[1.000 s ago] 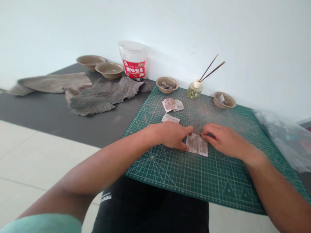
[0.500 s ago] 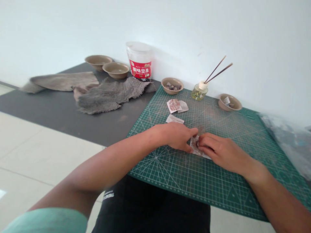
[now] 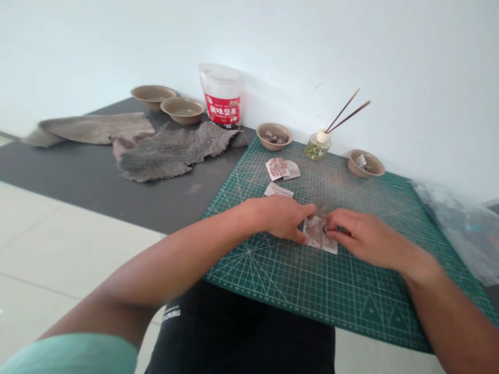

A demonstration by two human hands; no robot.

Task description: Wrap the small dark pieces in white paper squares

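A pale sheet with brown smudges (image 3: 319, 235) lies flat on the green cutting mat (image 3: 296, 275). My left hand (image 3: 286, 217) rests at its left edge, thumb and forefinger spread apart and touching the sheet. At the sheet's right side, my right hand (image 3: 353, 231) has its fingertips pinched around something small and dark, too small to make out. Beyond my left hand lie a pale piece (image 3: 279, 190), a brown-stained piece (image 3: 277, 168) and another pale piece (image 3: 292, 170).
Along the wall stand a bowl of dark lumps (image 3: 274, 136), a reed diffuser (image 3: 318, 144), a bowl with small pieces (image 3: 365, 163), a plastic tub (image 3: 222, 96) and two more bowls. Grey hide (image 3: 171, 150) lies left; a plastic bag (image 3: 460, 223) lies right.
My right hand has moved a little right across the sheet, uncovering more of its brown-smudged surface. My left hand stays at the left edge. The view has shifted slightly.
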